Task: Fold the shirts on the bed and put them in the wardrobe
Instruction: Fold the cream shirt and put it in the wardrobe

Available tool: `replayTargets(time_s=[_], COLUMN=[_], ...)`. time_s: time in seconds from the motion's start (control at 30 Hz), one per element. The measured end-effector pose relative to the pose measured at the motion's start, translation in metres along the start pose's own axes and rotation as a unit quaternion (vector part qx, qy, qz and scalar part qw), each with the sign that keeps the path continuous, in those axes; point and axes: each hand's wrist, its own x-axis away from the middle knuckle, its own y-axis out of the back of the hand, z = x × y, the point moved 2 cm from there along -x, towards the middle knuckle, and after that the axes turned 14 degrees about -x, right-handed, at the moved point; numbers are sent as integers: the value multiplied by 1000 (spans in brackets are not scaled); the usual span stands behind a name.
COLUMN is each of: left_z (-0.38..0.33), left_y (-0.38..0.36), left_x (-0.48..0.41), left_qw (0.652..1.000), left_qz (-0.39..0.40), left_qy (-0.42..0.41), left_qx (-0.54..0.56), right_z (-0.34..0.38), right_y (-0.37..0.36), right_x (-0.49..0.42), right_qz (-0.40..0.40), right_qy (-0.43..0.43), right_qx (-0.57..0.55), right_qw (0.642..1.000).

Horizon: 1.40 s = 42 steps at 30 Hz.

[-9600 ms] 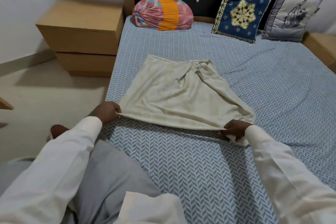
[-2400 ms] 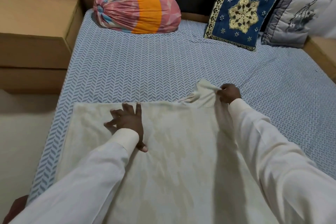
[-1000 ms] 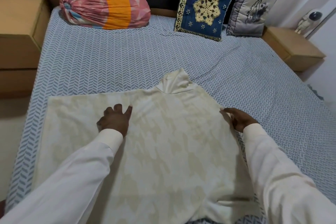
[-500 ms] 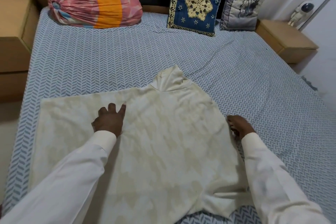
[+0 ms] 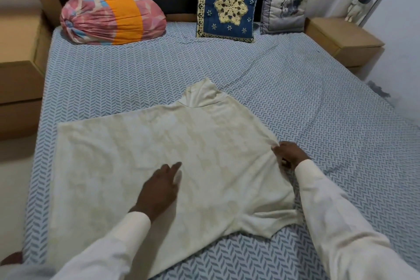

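Note:
A cream shirt (image 5: 118,157) lies spread flat on the blue patterned bed (image 5: 136,79), collar pointing toward the headboard. My left hand (image 5: 160,191) lies on the middle of the shirt with straight fingers, slightly blurred. My right hand (image 5: 289,154) pinches the shirt's right edge near the shoulder, and the cloth puckers there. The sleeve at the lower right is bunched beside my right forearm. No wardrobe is in view.
A pink and orange bolster (image 5: 112,18), a blue embroidered cushion (image 5: 229,3) and a grey cushion (image 5: 287,0) line the headboard. Wooden bedside cabinets stand left (image 5: 18,75) and right (image 5: 343,38), with an astronaut figure (image 5: 359,7) on the right one.
My left hand has slid down and right toward the shirt's middle. My right hand has shifted along the right edge and now pinches the cloth.

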Motion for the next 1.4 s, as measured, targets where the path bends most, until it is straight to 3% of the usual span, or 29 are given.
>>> replayTargets(time_s=[0.13,0.27,0.33,0.43,0.57,0.77,0.83,0.97,1.07,1.13,1.2,1.27,1.33,1.4], left_z=[-25,-24,-26,-26,-24,-14,-7,17,36,46,56,63,69,76], left_y=[-6,-9,-8,-9,-14,-8,-7,-5,-5,-2,1,6,7,13], left_x=[18,42,57,80,110,141,152,178,190,198,201,207,206,207], left_qw=[997,991,988,983,970,955,957,953,943,933,923,915,916,928], left_qz=[44,90,102,105,113,155,158,172,187,197,202,207,214,211], left_qy=[-58,-90,-111,-137,-182,-176,-138,-49,-7,13,12,12,12,12], left_qx=[-28,-32,-45,-65,-115,-182,-200,-246,-276,-299,-327,-346,-338,-307], right_z=[-18,-42,-49,-55,-99,-116,-117,-131,-111,-103,-107,-115,-122,-122], right_y=[7,14,19,26,36,37,52,54,15,-18,-51,-79,-93,-101], right_x=[24,32,48,69,73,143,146,154,198,215,223,228,230,231], right_qz=[-93,-13,-53,-130,-59,8,-27,-133,-180,-138,23,150,166,124], right_qy=[54,9,49,72,-32,-123,-96,-31,174,303,336,335,335,347], right_qx=[-101,40,78,34,119,115,95,183,225,222,257,335,352,341], right_qw=[989,999,994,988,991,986,991,974,942,916,906,868,858,865])
